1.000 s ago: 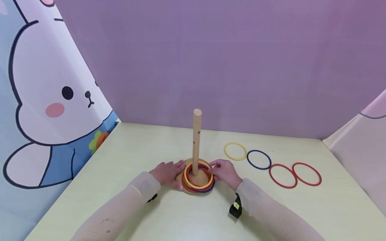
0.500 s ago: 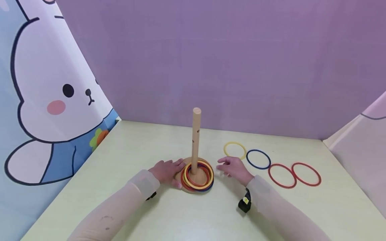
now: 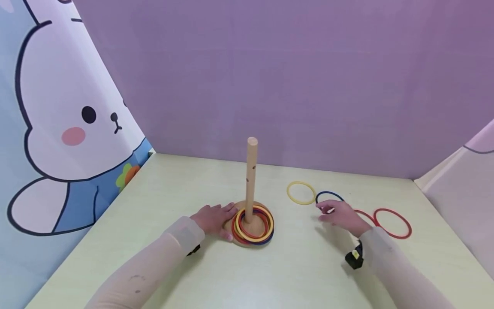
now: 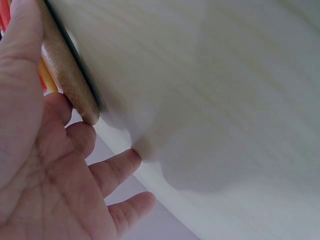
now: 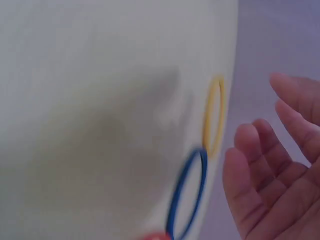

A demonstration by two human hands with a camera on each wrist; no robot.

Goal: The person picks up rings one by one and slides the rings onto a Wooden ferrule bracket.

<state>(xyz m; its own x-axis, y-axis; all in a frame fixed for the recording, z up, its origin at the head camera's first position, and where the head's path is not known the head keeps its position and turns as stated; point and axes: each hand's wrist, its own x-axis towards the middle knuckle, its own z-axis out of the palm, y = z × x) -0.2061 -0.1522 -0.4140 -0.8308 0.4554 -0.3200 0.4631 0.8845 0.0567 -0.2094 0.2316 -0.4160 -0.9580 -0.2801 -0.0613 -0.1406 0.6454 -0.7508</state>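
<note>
A wooden peg stand (image 3: 251, 171) stands upright on a round base, with several yellow, red and blue rings (image 3: 272, 226) lying around the foot of its post. My left hand (image 3: 213, 219) grips the left side of the base (image 4: 67, 75), thumb at the front and fingers farther back; the ring and little fingers extend free in the left wrist view. Over the table on the right, my right hand (image 3: 343, 217) hangs with loosely bent fingers and holds nothing. It partly covers a blue ring (image 3: 328, 192) and a red ring (image 3: 365, 213) in the head view.
A yellow ring (image 3: 287, 191) lies left of the blue one, and another red ring (image 3: 384, 209) is farthest right. A purple cloth (image 3: 293, 86) rises behind the table (image 3: 285, 274). On the left hangs a sheet with a cartoon animal (image 3: 54, 98).
My right hand has let go of the rings around the post and moved right, above the loose blue and red rings. My left hand has stayed at the base.
</note>
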